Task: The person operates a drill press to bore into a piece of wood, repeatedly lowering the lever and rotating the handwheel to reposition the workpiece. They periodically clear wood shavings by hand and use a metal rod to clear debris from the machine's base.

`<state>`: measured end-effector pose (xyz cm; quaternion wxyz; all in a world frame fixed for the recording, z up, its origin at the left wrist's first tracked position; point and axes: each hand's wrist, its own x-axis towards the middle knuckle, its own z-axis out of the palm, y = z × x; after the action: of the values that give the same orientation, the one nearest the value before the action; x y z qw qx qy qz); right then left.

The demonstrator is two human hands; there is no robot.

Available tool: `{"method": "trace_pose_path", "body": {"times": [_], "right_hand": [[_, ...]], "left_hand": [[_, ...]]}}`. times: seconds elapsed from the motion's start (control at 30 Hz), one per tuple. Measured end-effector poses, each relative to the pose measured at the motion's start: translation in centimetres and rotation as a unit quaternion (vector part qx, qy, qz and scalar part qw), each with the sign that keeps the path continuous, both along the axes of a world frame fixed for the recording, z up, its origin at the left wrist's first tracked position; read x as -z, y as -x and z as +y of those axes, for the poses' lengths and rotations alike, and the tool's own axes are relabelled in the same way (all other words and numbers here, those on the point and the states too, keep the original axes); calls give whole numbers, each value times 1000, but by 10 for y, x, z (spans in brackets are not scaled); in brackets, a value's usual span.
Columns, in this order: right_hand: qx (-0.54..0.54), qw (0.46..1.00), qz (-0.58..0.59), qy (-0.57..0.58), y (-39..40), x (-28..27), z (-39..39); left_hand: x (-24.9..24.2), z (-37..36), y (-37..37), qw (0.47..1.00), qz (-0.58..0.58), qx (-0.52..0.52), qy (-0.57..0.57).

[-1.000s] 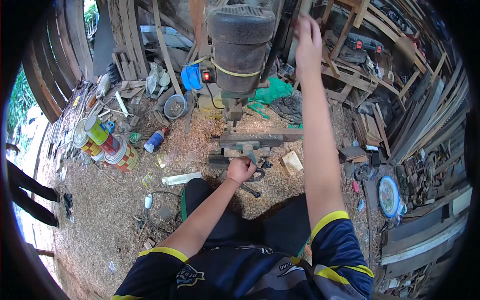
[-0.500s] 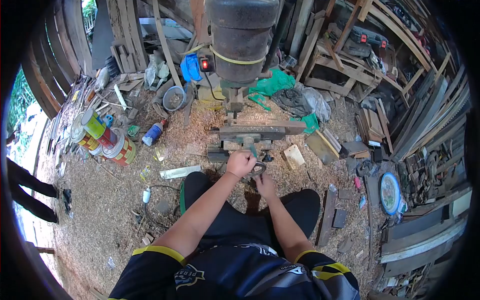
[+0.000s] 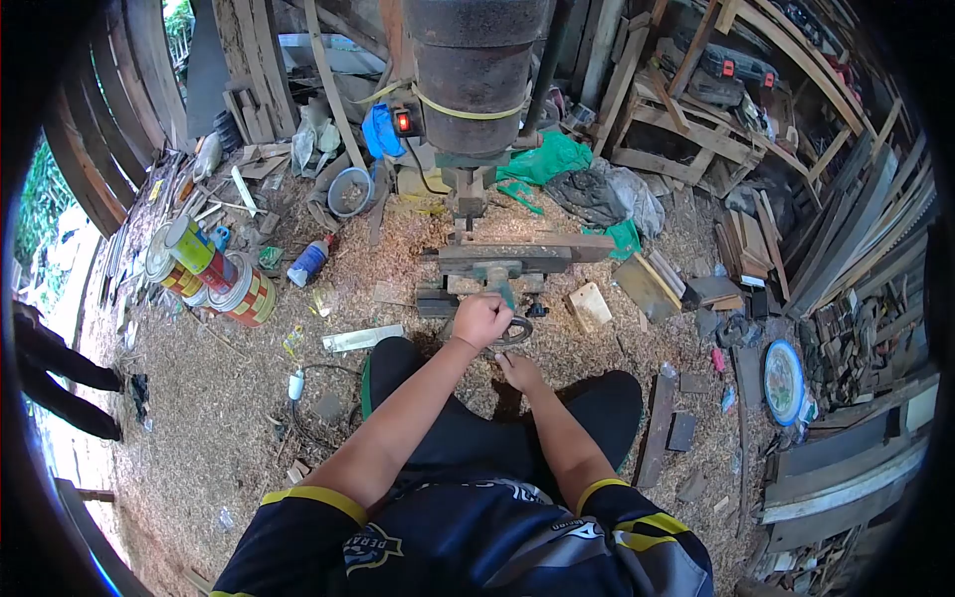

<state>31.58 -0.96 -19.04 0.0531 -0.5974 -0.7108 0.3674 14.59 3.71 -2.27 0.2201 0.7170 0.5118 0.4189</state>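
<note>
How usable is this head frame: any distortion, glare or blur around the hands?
Head view: strong fisheye bending with black vignette corners; daylight blown out at the left edge; left hand on the green clamp handle and right hand are evenly lit and sharp, no motion blur.

Green cloth, blue plate, red-yellow cans
</note>
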Motion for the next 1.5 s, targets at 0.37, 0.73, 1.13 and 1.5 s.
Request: {"method": "trace_pose_path", "body": {"times": [0.37, 0.73, 1.13, 1.5], "right_hand": [[9, 999, 28, 13, 5, -1, -1], [-12, 1000, 9, 11, 1, 4, 2], [4, 997, -28, 71, 7, 3, 4], [17, 996, -15, 84, 8, -1, -3]], "left_hand": [[-4, 0, 0, 999, -23, 6, -38], [-1, 0, 3, 1000, 12, -5, -7], [-6, -1, 2, 998, -31, 10, -46], [-5, -4, -1, 999, -26, 7, -29]]}}
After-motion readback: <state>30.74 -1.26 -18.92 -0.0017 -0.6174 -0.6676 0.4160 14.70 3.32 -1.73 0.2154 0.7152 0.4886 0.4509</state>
